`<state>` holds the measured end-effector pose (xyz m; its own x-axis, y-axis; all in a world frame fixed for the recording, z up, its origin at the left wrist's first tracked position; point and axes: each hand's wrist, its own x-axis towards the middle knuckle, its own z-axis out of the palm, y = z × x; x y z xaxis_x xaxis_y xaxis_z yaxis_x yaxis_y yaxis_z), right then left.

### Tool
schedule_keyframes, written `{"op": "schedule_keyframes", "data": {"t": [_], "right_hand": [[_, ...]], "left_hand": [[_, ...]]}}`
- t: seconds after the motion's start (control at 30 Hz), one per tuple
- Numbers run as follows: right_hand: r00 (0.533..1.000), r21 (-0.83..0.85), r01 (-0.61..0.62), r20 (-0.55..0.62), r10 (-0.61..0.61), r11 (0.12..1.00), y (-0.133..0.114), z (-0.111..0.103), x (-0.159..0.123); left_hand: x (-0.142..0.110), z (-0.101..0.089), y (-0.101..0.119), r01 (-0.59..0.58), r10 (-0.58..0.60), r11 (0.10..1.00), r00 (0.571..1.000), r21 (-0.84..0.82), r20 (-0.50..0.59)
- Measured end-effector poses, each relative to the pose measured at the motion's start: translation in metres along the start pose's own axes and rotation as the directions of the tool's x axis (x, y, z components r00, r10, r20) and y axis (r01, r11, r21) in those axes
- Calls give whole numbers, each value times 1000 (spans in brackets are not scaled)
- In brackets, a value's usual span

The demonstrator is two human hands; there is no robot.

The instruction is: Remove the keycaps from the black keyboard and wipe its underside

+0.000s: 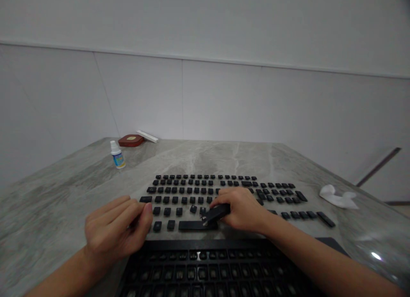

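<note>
My right hand grips a black, bar-shaped keycap puller with small metal prongs at its end. The prongs point left and down, close above the right part of the long black spacebar keycap. Whether they touch a keycap I cannot tell. My left hand is closed with curled fingers at the left end of the keycap rows; anything inside it is hidden. Loose black keycaps lie in rows on the table. Nearest me is the black keyboard base, its key sockets bare.
A white bottle with a blue label stands on the marbled table at left. Behind it are a reddish-brown case and a white strip. A crumpled white tissue lies at right. Clear plastic shines nearby.
</note>
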<state>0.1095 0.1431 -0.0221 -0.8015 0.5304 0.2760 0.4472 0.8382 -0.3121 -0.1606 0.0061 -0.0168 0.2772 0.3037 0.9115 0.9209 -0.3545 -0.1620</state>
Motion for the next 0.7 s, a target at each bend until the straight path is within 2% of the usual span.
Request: {"op": "schedule_keyframes", "data": {"t": [0.2, 0.3, 0.4, 0.53, 0.7], "right_hand": [[1000, -8, -30, -8, 30, 1000, 1, 1, 2], [994, 77, -52, -94, 59, 996, 4, 1, 2], [977, 143, -56, -195, 83, 988, 6, -1, 2], [968, 166, -8, -245, 49, 986, 5, -1, 0], [962, 167, -21, -264, 66, 986, 5, 2, -2]], "left_hand": [[-3, 3, -2, 6, -6, 1000, 1000, 1, 21], [-4, 3, -3, 8, -7, 1000, 999, -25, 44], [-3, 2, -1, 23, -8, 995, 988, -94, 156], [2, 2, 2, 23, 24, 987, 957, -158, 288], [2, -6, 10, 37, 8, 986, 962, -162, 274]]}}
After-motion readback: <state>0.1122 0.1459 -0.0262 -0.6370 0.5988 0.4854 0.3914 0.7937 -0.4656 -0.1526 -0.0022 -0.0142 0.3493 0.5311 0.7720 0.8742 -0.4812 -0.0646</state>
